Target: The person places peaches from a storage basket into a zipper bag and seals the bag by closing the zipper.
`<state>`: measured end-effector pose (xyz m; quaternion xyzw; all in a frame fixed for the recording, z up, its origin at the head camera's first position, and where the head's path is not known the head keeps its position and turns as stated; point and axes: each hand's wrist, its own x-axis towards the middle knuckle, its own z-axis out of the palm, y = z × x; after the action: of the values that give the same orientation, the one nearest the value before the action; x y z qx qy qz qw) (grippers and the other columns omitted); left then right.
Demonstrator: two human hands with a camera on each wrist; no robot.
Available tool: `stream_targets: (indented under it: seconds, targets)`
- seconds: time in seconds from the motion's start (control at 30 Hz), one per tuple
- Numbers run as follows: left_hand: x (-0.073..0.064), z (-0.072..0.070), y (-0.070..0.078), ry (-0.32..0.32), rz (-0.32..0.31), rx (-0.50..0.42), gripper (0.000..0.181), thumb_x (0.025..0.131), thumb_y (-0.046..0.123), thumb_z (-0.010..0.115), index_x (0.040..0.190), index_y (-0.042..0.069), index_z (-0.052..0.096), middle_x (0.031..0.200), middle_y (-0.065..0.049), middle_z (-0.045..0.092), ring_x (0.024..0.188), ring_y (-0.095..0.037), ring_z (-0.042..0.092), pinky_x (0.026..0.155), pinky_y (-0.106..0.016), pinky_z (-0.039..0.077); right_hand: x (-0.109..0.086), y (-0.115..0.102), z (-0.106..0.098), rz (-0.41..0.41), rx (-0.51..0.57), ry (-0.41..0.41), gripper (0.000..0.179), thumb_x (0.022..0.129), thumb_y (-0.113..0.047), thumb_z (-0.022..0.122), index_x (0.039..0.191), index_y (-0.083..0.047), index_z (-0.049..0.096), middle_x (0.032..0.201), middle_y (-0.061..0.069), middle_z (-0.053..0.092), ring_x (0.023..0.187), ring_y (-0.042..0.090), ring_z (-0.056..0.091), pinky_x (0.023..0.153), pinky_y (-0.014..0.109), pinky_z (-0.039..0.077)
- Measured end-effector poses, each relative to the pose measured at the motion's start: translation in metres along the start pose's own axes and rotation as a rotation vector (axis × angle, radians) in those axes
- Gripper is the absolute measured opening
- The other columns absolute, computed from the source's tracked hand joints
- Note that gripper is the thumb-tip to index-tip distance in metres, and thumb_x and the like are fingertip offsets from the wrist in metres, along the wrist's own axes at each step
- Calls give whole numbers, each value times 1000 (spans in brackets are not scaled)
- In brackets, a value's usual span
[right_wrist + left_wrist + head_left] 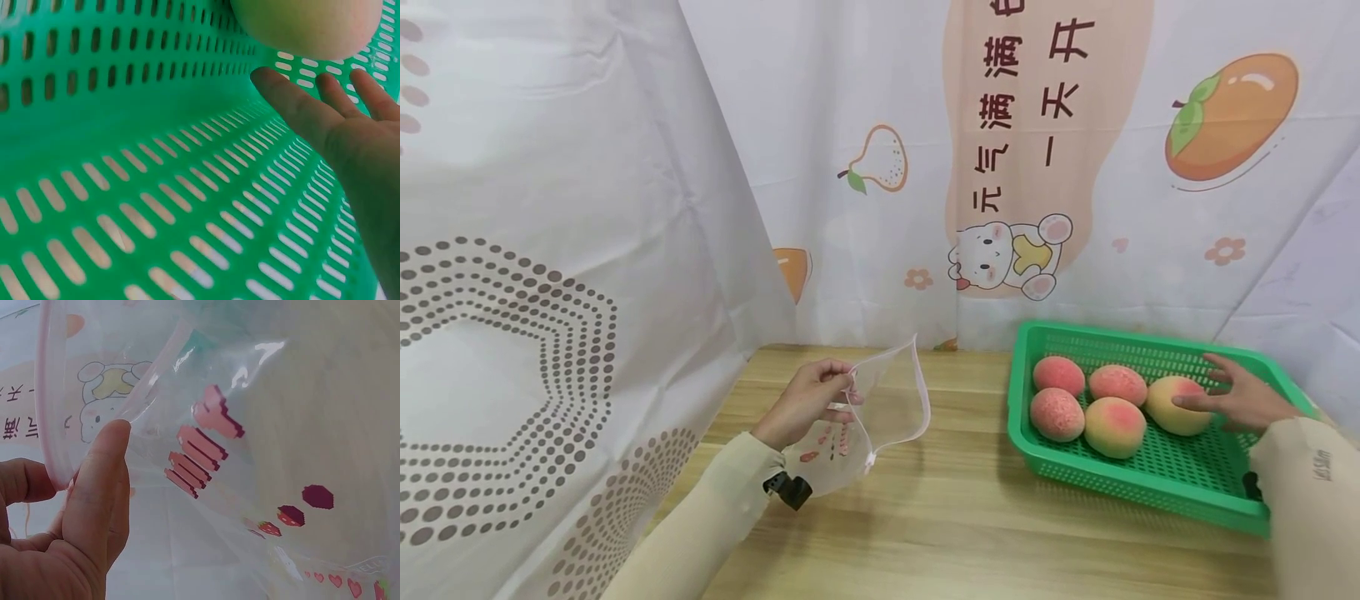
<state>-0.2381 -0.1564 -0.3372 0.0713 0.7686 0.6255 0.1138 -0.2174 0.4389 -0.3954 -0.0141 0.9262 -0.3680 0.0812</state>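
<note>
My left hand (805, 402) pinches the rim of a clear zip bag (891, 396) with a pink edge and a slider. The bag's mouth gapes toward the right. In the left wrist view, pink lettering and small strawberry prints show on its film (325, 431), and the thumb and fingers hold the pink edge. My right hand (1247, 398) is over the green basket (1138, 490), fingers spread at the right side of a yellow-pink peach (1172, 421). In the right wrist view, straight fingertips (269, 80) point at the underside of that peach (306, 28).
Left of that peach, several more lie in the basket: a yellow-pink one (1115, 429) and redder ones (1057, 414). The basket stands at the right of the wooden table (955, 517). A printed cloth (865, 275) hangs behind, another (550, 208) at the left.
</note>
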Motion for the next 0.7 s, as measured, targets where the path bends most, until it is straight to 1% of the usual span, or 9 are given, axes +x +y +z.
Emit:
stream_targets:
  seconds: [0.17,0.37,0.6,0.7]
  targets:
    - [0,-1,0,2,2,-3,26,101,6,50,121,-10,54,102,-18,61,90,-21,69,71,-32,62,2,2,6,-13,11,-14,98,101,-30,61,147,17,-11,136,58,9,120,73,26,78,62,56]
    - [0,-3,-1,-3,13,-6,27,101,6,50,121,-11,53,99,-15,60,90,-21,69,70,-32,62,4,4,11,-1,19,-14,95,100,-27,62,145,21,-6,135,56,12,120,71,31,78,58,58]
    - [1,-5,-4,4,5,-4,28,101,6,49,123,-12,53,99,-14,60,96,-27,68,71,-32,62,7,3,14,-13,12,-36,87,99,-22,63,142,24,4,129,55,23,116,67,39,78,55,58]
    - [1,-4,-4,10,7,-4,28,101,6,50,123,-12,53,98,-13,60,95,-27,68,71,-32,62,8,2,14,-4,19,-42,86,99,-22,63,141,24,3,128,55,24,115,66,41,78,55,59]
